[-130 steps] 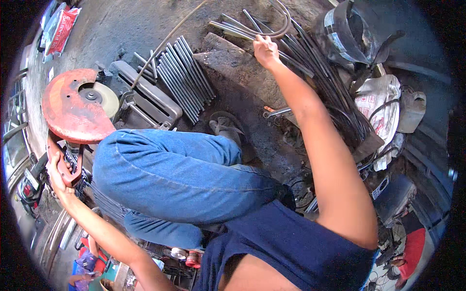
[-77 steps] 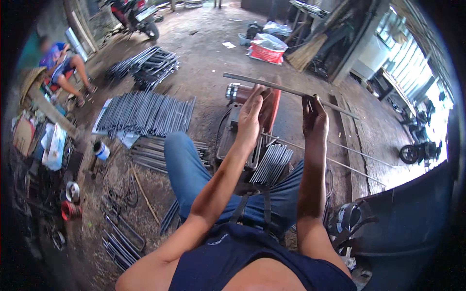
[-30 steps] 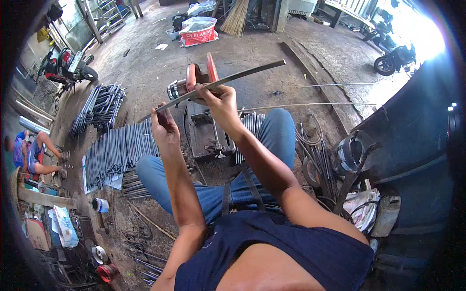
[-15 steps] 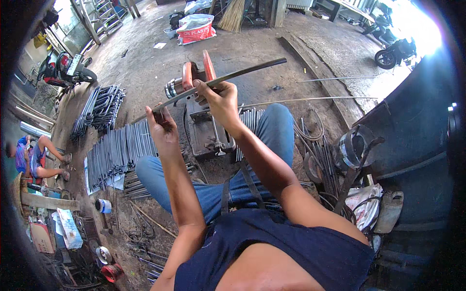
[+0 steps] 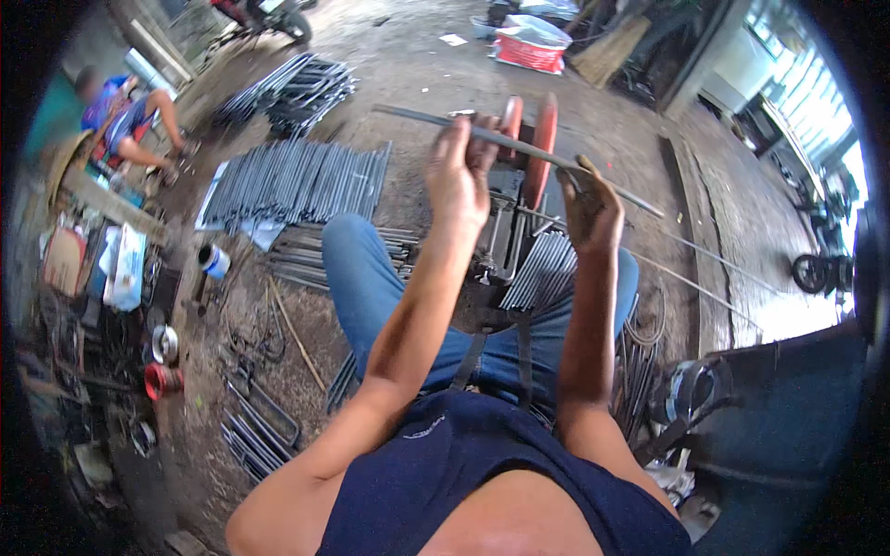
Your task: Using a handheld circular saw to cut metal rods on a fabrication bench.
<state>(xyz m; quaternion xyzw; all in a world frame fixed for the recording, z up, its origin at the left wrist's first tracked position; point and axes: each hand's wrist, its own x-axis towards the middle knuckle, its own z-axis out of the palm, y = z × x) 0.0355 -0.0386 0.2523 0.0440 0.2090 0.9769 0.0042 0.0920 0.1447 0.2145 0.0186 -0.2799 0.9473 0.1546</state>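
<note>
A slim grey metal rod (image 5: 528, 147) slants across in front of me, its far left end higher in the picture than its right end. My left hand (image 5: 461, 178) is closed on it left of the middle, fingers around the rod. Further right, my right hand (image 5: 594, 206) grips the same rod between thumb and fingers. Just beyond and below the rod stands a low floor machine with upright orange-red guards (image 5: 541, 171), partly hidden by the rod and my hands. Short cut rods (image 5: 542, 271) lie side by side next to the machine's base, between my knees.
A wide layer of rods (image 5: 297, 182) lies on the floor to the left, with a pile of bent rods (image 5: 311, 91) behind it. A seated person (image 5: 130, 116) is at far left. A dark panel (image 5: 788, 408) stands at right. Long thin rods (image 5: 695, 284) extend right.
The view has turned to the right. The rod now tilts down to the right instead of up. My hands still hold it, the right one nearer its right end.
</note>
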